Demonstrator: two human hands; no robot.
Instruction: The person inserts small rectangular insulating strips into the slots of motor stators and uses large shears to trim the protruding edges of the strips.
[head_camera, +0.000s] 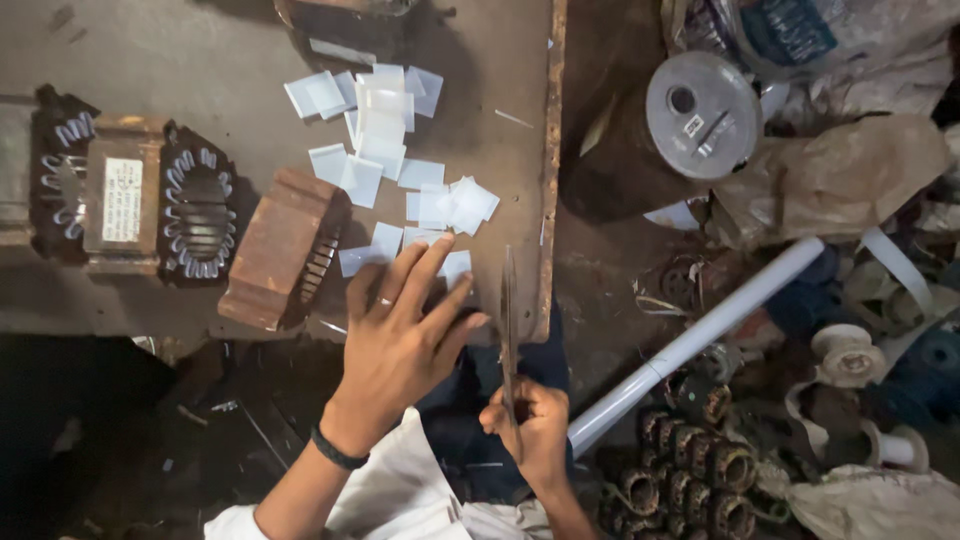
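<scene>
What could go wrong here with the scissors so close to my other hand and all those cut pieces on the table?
1. The scissors in the right hand point up beside the left hand; its fingers could be nicked.
2. The left hand presses the white cut squares near the table edge; a sweep might push some off.
3. The rusty stator core lies close to the left hand and may scrape it.

A worn metal workbench (200, 40) carries white paper squares (385, 140) and two stator cores (200, 215).
</scene>
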